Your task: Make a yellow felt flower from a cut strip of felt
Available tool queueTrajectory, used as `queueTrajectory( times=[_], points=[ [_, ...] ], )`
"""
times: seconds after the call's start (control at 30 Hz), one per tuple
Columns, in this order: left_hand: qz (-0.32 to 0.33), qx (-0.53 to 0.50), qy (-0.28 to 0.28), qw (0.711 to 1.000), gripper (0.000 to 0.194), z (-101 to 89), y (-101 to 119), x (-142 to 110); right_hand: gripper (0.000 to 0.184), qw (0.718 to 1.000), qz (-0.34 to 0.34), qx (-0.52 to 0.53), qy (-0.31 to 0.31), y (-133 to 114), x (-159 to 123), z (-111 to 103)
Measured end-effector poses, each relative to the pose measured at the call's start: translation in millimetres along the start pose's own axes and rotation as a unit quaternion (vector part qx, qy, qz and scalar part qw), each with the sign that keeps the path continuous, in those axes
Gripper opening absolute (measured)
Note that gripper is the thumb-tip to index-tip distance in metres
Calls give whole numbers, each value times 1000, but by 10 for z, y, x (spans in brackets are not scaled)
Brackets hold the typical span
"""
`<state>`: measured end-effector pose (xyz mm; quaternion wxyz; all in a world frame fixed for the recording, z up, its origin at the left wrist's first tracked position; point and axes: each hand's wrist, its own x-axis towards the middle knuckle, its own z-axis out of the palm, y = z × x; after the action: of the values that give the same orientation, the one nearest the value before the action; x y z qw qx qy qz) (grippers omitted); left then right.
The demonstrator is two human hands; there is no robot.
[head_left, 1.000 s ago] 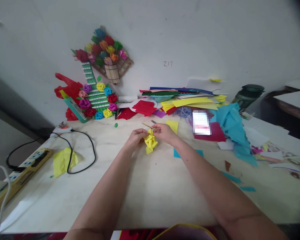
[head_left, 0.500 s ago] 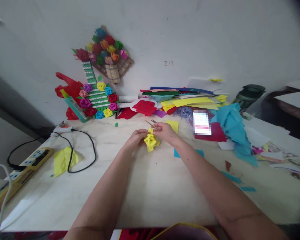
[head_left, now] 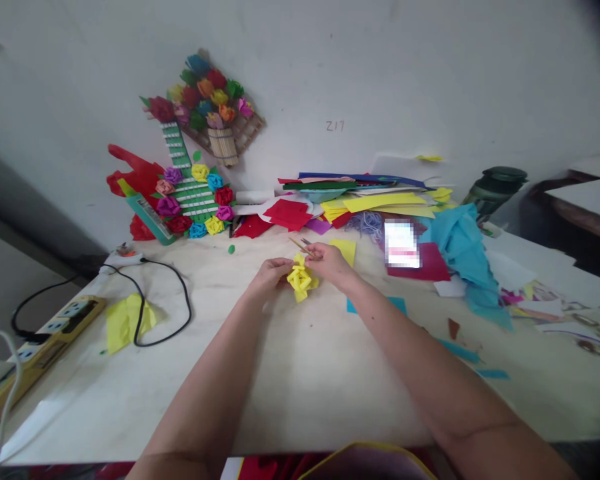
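At the pale table (head_left: 290, 393), our left hand (head_left: 274, 273) pinches the yellow paper flower (head_left: 300, 281) between our hands; our right hand (head_left: 330, 262) grips a thin stick (head_left: 299, 245). Looks like we're mid-shaping, so the next move probably needs a light touch.

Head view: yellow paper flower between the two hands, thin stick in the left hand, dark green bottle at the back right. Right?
One thing off: the thin stick is in the right hand, not the left hand; the head view shows it. The yellow paper flower and dark green bottle are as you said.
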<state>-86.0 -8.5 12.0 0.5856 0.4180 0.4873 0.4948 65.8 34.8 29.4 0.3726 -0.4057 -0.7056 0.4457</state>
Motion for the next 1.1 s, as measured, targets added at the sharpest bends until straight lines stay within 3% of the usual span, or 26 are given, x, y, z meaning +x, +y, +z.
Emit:
queueTrajectory(
  times=[0.13, 0.33, 0.53, 0.83, 1.1],
  points=[
    [20, -20, 2, 1000, 16, -3, 5, -3, 26, 997, -8, -67, -38, -54, -11, -90],
    [14, -25, 0, 1000, 13, 2, 17, -18, 27, 982, -66, -177, -9, -89, 12, -177],
    [-6, -17, 2, 1000, 13, 26, 60, -39, 30, 988, -69, -121, -72, -82, -12, -206],
    [-4, 23, -16, 1000, 15, 34, 97, -82, 35, 982, 21, -66, -175, -71, -29, -267],
    [1, -15, -44, 999, 15, -2, 53, -62, 33, 982, 32, -49, -179, -100, -54, -272]
  ],
)
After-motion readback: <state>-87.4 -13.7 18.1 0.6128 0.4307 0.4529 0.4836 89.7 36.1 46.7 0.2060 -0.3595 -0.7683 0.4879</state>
